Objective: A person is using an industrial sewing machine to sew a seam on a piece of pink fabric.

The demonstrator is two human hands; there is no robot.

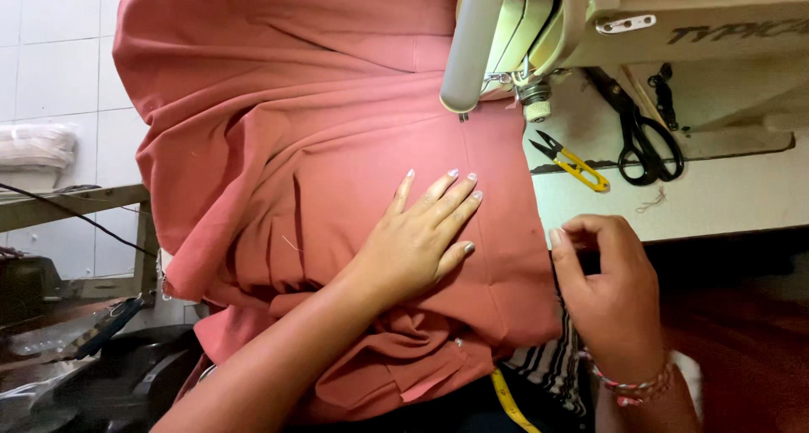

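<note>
**Feeding the seam evenly**

The left hand [419, 239] lies spread flat on the salmon fabric [320, 138], mid-table; better keep it smooth toward the far presser foot [533, 96]. At right, the right hand [608, 290] pinches the fabric's edge; likely keep it taut.

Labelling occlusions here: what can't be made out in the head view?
- Needle: hidden behind the machine head's lever.
- Right hand: fingertips curled; any pinch on the fabric edge is unclear.
- Table under the fabric: covered.
- Tape measure: cut off by bottom edge.
- Left hand: palm side hidden, flat on fabric.
</note>
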